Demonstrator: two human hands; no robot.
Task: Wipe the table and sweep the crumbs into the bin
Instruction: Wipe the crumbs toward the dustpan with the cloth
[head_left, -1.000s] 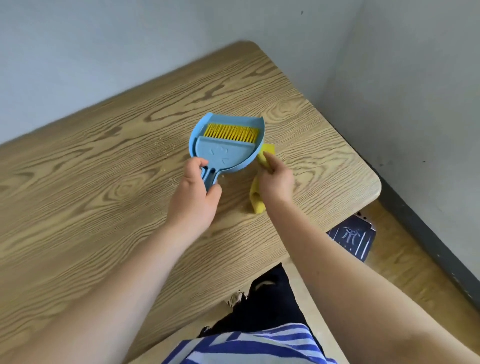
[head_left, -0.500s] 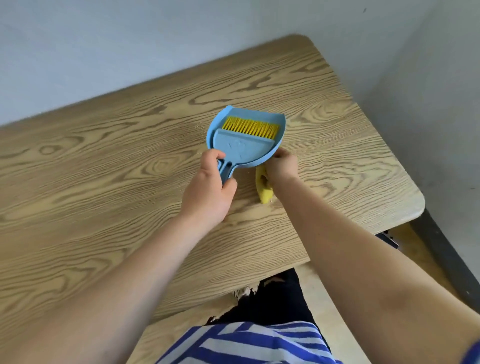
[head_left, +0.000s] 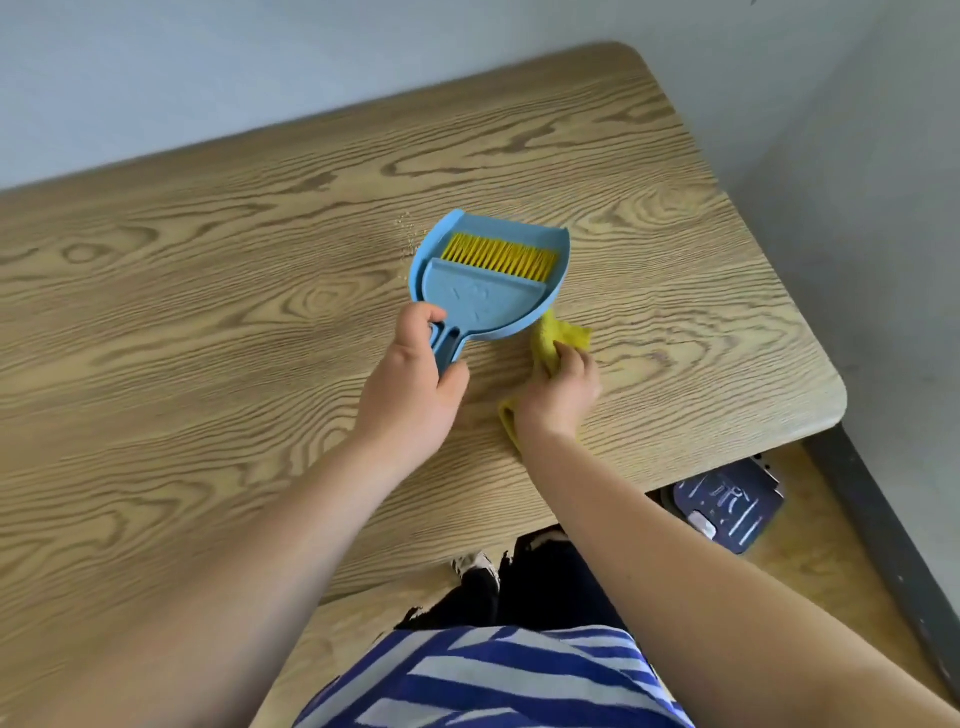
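Observation:
A blue dustpan (head_left: 480, 301) lies flat on the wooden table (head_left: 208, 322) with a blue brush nested in it, its yellow bristles (head_left: 498, 255) pointing away from me. My left hand (head_left: 415, 384) is shut around the handles of the dustpan and brush. Just to its right, my right hand (head_left: 558, 395) grips a yellow cloth (head_left: 558, 332) that rests on the table, one end under the dustpan's near right edge. Small crumbs (head_left: 407, 234) are scattered on the wood by the dustpan's far left corner.
A dark blue bin (head_left: 727, 506) stands on the floor under the table's near right corner. Grey walls run along the table's far and right sides. My legs and a striped shirt fill the near edge of the view.
The yellow cloth has come out farther from under the dustpan, and my right hand has shifted to the right and toward me. My left hand keeps its hold on the handles.

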